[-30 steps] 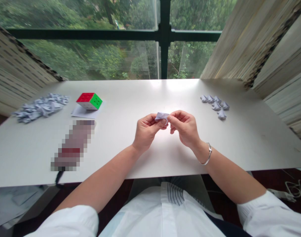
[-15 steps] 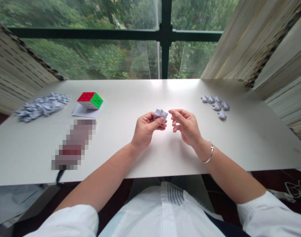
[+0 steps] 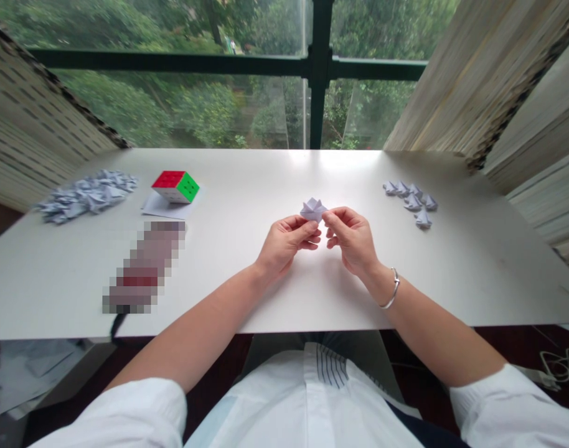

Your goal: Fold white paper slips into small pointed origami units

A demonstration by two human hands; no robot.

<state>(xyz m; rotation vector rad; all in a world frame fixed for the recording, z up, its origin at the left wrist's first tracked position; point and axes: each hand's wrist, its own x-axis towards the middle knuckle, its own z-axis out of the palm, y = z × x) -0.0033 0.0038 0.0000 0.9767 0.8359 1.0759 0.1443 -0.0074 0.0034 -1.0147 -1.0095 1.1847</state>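
Note:
A small folded piece of pale lilac paper (image 3: 312,208) is pinched between both my hands just above the white table (image 3: 266,292). My left hand (image 3: 287,242) grips its left side with thumb and fingers closed. My right hand (image 3: 352,239) pinches its right edge with thumb and forefinger; a silver bracelet sits on that wrist. The paper's pointed flaps stand upward.
A row of several folded paper pieces (image 3: 413,200) lies at the right. A heap of folded papers (image 3: 86,194) lies at the far left. A colour cube (image 3: 175,186) rests on a white sheet. A blurred-out object (image 3: 144,264) lies left of my arms. Window behind the table.
My right hand let go of the paper half a second ago and has now pinched it again. The paper has turned so its flaps point up.

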